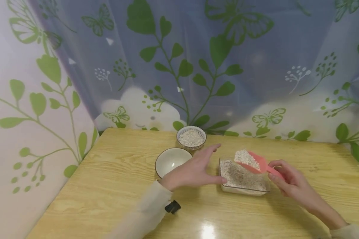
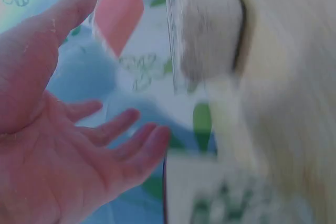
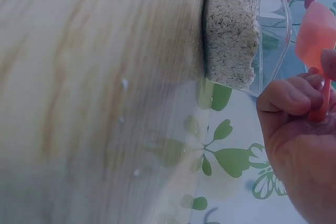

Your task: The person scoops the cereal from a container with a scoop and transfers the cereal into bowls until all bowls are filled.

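Note:
My right hand [image 1: 296, 184] grips the handle of a pink scoop [image 1: 260, 163], which carries a heap of pale oat flakes [image 1: 244, 158]. The scoop hangs over a clear rectangular container [image 1: 242, 191] of the same flakes, and the right wrist view shows the fingers curled round its handle [image 3: 319, 106]. My left hand [image 1: 194, 169] is held with thumb and fingers spread, empty, its thumb near the container's left edge. Partly behind that hand stands a cream bowl [image 1: 170, 162] with a dark rim and nothing visible inside.
A small patterned bowl [image 1: 191, 136] of flakes stands behind the cream bowl, near the table's back edge. The wooden table [image 1: 107, 186] meets a leaf-and-butterfly printed cloth [image 1: 197, 66] at the back. A few white specks lie on the table in the right wrist view.

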`<action>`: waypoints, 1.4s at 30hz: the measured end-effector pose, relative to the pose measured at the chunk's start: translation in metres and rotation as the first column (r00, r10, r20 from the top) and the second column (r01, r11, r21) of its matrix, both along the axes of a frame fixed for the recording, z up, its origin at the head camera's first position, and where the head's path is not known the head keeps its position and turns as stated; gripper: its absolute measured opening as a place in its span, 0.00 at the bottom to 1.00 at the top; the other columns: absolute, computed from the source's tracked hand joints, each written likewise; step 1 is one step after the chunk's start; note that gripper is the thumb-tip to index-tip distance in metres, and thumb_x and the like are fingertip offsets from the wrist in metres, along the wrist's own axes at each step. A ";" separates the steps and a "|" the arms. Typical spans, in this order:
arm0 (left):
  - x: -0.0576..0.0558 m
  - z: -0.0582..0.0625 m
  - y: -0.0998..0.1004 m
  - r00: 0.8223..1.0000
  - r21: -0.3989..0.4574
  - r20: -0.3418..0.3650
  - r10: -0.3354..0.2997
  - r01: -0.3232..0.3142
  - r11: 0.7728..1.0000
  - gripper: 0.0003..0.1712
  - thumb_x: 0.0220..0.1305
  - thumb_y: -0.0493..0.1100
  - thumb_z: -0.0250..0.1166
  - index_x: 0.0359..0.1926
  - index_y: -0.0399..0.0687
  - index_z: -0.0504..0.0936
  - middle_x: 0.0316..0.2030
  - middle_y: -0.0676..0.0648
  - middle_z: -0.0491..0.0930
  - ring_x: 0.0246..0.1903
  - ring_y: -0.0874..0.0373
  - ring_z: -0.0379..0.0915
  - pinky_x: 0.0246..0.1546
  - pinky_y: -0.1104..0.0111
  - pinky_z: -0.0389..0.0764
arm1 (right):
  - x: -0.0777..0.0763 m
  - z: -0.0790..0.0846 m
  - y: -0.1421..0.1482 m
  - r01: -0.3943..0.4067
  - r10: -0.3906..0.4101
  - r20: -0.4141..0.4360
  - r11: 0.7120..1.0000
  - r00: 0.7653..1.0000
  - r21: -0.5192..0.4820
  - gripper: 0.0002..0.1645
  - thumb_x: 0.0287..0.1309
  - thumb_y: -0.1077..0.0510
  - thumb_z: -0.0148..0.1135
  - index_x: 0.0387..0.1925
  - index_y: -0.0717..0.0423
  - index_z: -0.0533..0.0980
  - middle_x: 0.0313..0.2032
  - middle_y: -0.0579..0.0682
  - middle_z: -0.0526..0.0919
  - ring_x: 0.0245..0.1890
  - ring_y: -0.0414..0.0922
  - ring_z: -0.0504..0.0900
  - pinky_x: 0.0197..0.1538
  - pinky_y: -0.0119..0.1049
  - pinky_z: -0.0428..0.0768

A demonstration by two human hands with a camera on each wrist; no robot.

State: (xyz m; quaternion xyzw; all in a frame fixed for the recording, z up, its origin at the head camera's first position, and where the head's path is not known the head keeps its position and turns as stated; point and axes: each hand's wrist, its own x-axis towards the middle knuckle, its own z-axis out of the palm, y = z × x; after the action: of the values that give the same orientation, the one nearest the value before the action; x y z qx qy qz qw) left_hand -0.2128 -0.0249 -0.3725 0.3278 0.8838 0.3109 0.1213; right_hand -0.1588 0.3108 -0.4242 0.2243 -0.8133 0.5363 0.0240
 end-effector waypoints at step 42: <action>-0.027 -0.042 -0.124 0.990 0.015 0.000 0.141 -0.141 0.990 0.81 0.31 0.64 0.85 0.81 0.47 0.48 0.70 0.37 0.63 0.64 0.41 0.70 0.65 0.42 0.74 | 0.004 0.005 -0.005 0.116 -0.108 -0.093 0.989 0.990 0.089 0.14 0.71 0.71 0.54 0.54 0.58 0.72 0.22 0.42 0.72 0.12 0.38 0.64 0.12 0.32 0.64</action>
State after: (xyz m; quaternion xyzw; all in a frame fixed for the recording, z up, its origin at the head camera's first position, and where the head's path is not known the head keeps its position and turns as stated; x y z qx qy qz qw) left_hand -0.2399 -0.1491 -0.4144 0.2658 0.9025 0.3251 0.0960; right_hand -0.1548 0.3057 -0.4189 0.2023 -0.8473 0.4846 0.0792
